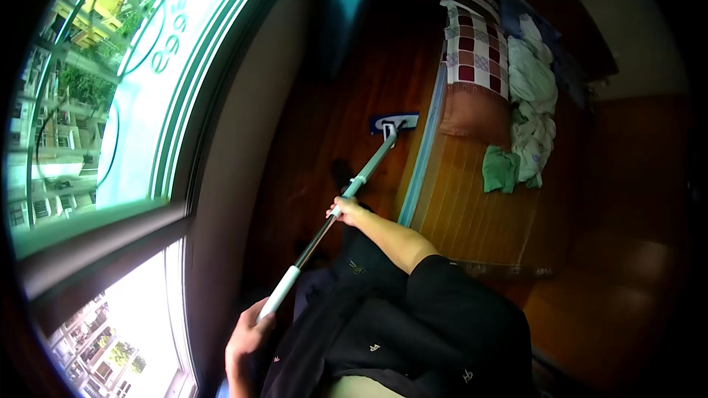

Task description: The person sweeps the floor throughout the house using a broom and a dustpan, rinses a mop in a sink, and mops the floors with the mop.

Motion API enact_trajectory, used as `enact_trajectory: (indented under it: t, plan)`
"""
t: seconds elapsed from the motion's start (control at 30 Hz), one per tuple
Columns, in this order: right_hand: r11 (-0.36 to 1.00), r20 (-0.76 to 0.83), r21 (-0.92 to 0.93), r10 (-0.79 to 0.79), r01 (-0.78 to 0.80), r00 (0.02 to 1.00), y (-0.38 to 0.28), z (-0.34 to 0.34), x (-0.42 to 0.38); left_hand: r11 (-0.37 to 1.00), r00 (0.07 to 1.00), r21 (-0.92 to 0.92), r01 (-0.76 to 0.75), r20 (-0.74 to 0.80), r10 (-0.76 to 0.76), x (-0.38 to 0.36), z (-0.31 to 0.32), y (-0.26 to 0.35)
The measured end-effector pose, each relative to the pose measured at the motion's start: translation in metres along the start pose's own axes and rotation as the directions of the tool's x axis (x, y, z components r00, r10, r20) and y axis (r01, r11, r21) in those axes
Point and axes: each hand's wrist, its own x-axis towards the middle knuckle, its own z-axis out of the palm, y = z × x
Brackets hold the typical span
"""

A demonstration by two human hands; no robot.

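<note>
A flat mop [377, 156] runs diagonally across the view, its pole part white and part bare metal. My left hand [249, 332] is closed around the white grip at the pole's upper end. Farther down, my right hand [345, 211] wraps the pole near the joint where the metal section enters the pale tube. The mop head [394, 124], white on top with a dark blue edge, lies on the dark wooden floor [317, 133] right beside the bed's edge.
A bed with a woven mat [464, 214] and blue edging stands on the right. On it lie a checked pillow [478, 55], a brown pillow [476, 114], crumpled pale cloth [532, 77] and a green cloth [501, 169]. A window [140, 103] borders the left.
</note>
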Motion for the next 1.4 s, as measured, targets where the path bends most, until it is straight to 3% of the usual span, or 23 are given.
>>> enact_trajectory:
  t: [0.03,0.07,0.17,0.27,0.3,0.37,0.53,0.57,0.63,0.83,0.97,1.1,1.17,1.23,1.27,1.4]
  plan:
    - [0.998,-0.032,-0.039,-0.052,0.051,0.998,-0.032,0.001,0.010,0.980,0.990,0.147,-0.132,-0.030,0.138,0.027,0.009,0.021]
    - [0.997,-0.022,-0.049,-0.067,0.066,0.998,-0.066,0.000,0.022,0.996,0.999,0.080,-0.025,-0.039,0.029,0.050,0.016,0.047]
    - [0.993,-0.033,-0.060,-0.103,0.101,0.994,-0.157,-0.007,0.055,0.982,0.979,0.088,-0.169,-0.099,0.178,0.126,0.043,0.081]
    - [0.988,-0.044,-0.111,-0.114,0.109,0.992,-0.239,-0.013,0.086,0.975,0.969,0.082,-0.206,-0.120,0.215,0.189,0.065,0.125]
    - [0.985,-0.062,-0.120,-0.130,0.122,0.990,-0.265,-0.013,0.092,0.988,0.984,0.029,-0.150,-0.087,0.152,0.208,0.071,0.143]
    - [0.975,-0.071,-0.131,-0.191,0.180,0.979,-0.308,-0.016,0.108,0.970,0.967,0.031,-0.242,-0.078,0.244,0.250,0.086,0.156]
    - [0.940,-0.134,-0.148,-0.328,0.309,0.935,-0.384,-0.026,0.128,0.933,0.998,-0.355,-0.057,-0.009,0.057,0.320,0.137,0.180]
    - [0.935,-0.143,-0.123,-0.348,0.332,0.927,-0.396,-0.026,0.135,0.895,0.999,-0.447,0.009,0.033,0.006,0.329,0.146,0.190]
    - [0.929,-0.137,-0.085,-0.368,0.359,0.920,-0.420,-0.022,0.127,0.875,1.000,-0.484,-0.015,0.007,0.021,0.344,0.165,0.213]
    - [0.908,-0.069,-0.055,-0.419,0.416,0.906,-0.463,-0.019,0.132,0.657,0.981,-0.730,0.186,0.180,-0.078,0.369,0.196,0.243]
    - [0.904,0.020,-0.062,-0.423,0.423,0.906,-0.476,-0.010,0.142,0.643,0.981,-0.742,0.190,0.174,-0.088,0.369,0.207,0.257]
    - [0.877,-0.010,-0.157,-0.462,0.455,0.887,-0.496,0.031,0.138,0.589,0.968,-0.769,0.250,0.176,-0.181,0.386,0.208,0.273]
    - [0.902,0.107,-0.173,-0.382,0.396,0.918,-0.514,0.041,0.163,0.561,0.957,-0.775,0.290,0.225,-0.184,0.406,0.192,0.290]
    - [0.882,0.047,-0.171,-0.438,0.439,0.898,-0.522,0.060,0.160,0.562,0.973,-0.794,0.231,0.197,-0.121,0.419,0.184,0.298]
    - [0.857,0.014,-0.267,-0.453,0.440,0.891,-0.526,0.067,0.155,0.558,0.977,-0.802,0.215,0.178,-0.121,0.420,0.183,0.300]
    - [0.835,0.029,-0.305,-0.473,0.458,0.881,-0.511,0.070,0.150,0.440,0.970,-0.864,0.245,0.219,-0.109,0.423,0.187,0.288]
